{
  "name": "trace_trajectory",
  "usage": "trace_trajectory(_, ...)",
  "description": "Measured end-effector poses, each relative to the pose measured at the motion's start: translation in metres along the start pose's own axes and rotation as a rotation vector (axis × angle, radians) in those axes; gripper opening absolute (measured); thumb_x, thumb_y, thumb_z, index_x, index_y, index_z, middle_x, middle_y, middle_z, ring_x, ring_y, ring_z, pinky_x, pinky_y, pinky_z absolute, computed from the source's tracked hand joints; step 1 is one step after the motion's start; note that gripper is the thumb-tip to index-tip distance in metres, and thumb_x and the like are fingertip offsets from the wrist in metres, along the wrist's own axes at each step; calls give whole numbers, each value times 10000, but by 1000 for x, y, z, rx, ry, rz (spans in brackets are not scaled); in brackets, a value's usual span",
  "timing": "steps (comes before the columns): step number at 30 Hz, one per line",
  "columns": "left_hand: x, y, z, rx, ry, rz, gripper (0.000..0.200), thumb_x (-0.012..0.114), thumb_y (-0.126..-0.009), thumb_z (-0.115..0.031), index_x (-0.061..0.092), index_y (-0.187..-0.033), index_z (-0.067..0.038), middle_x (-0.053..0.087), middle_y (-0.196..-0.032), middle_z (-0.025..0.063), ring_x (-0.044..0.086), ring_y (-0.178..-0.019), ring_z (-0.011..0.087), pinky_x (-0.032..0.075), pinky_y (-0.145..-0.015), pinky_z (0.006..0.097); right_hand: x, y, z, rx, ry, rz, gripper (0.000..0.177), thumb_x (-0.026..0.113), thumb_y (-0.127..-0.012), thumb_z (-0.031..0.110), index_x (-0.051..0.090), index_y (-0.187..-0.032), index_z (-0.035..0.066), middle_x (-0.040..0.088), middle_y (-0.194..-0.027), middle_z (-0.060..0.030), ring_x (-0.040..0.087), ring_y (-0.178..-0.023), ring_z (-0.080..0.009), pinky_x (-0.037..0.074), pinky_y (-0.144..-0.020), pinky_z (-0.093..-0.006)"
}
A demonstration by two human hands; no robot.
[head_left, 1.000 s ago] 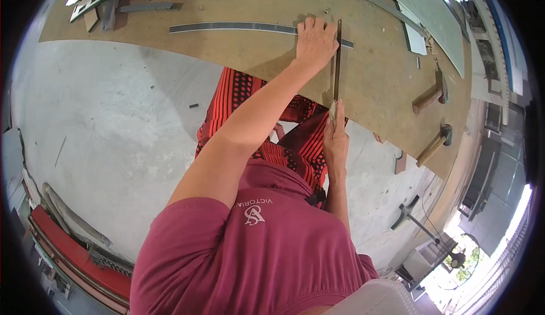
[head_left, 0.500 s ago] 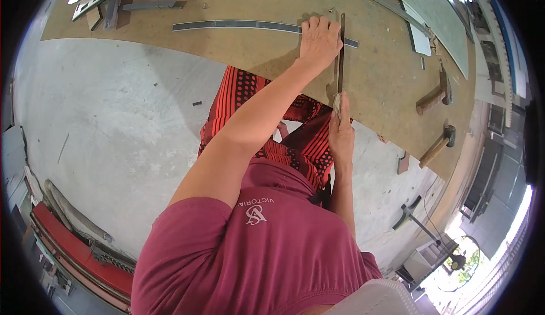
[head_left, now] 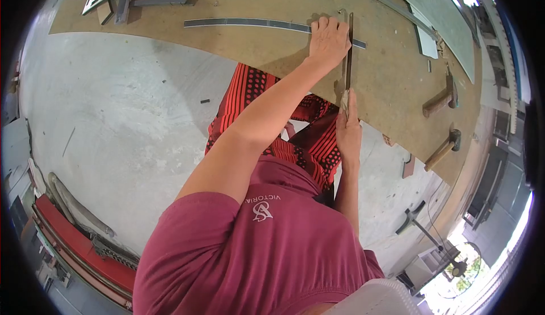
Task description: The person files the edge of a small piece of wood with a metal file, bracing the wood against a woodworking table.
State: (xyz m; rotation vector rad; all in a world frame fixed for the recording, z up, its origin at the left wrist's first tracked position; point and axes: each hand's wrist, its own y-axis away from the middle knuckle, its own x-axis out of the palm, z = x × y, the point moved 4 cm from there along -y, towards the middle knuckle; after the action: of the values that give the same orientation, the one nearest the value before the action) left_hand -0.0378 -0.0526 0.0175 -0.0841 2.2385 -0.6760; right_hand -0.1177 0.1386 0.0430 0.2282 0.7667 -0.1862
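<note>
The grey metal strip (head_left: 244, 23), long, thin and slightly curved, lies flat on the brown board worktop (head_left: 272, 51) and runs from 9 o'clock to 3 o'clock across its far part. The left hand (head_left: 328, 40) lies palm down on the strip near its 3 o'clock end, fingers laid over it rather than wrapped around it. The right hand (head_left: 347, 129) is clenched on the pale handle of a narrow dark metal blade (head_left: 349, 54), which points to 12 o'clock and crosses the strip just beside the left hand. The strip looks light and springy, likely to slide or chatter on the smooth board, and its edges are probably sharp. It is best pinned from above close to the crossing, not pinched at a free end. Two wooden-handled hammers (head_left: 438, 103) lie at 3 o'clock, well apart from the hands.
</note>
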Motion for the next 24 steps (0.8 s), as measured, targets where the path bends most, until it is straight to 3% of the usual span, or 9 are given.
trace_trajectory(2, -1, -1, 0, -1, 0, -2, 162, 622, -768, -178, 576, -896, -90, 551, -919, 107, 484, -922, 310, 349, -784, 431, 2, 8, -6, 66, 46, 25, 557, 445, -965, 135, 258, -1477, 246, 533, -1295, -216, 534, -1132, -427, 472, -848, -447)
trace_trajectory(8, -1, 1, -1, 12, 8, -24, 154, 625, -772, -175, 580, -888, -84, 553, -916, 113, 486, -923, 312, 351, -792, 433, -1, 9, -2, 13, 37, 21, 538, 435, -973, 153, 260, -1478, 217, 528, -1302, -218, 534, -1143, -421, 459, -885, -431)
trace_trajectory(24, -1, 1, -1, 6, 19, -20, 149, 625, -772, -177, 592, -884, -84, 548, -905, 116, 484, -917, 311, 349, -796, 432, -2, -8, 9, 68, 100, -4, 542, 450, -955, 106, 296, -1465, 207, 572, -1212, -246, 566, -1061, -444, 460, -850, -470)
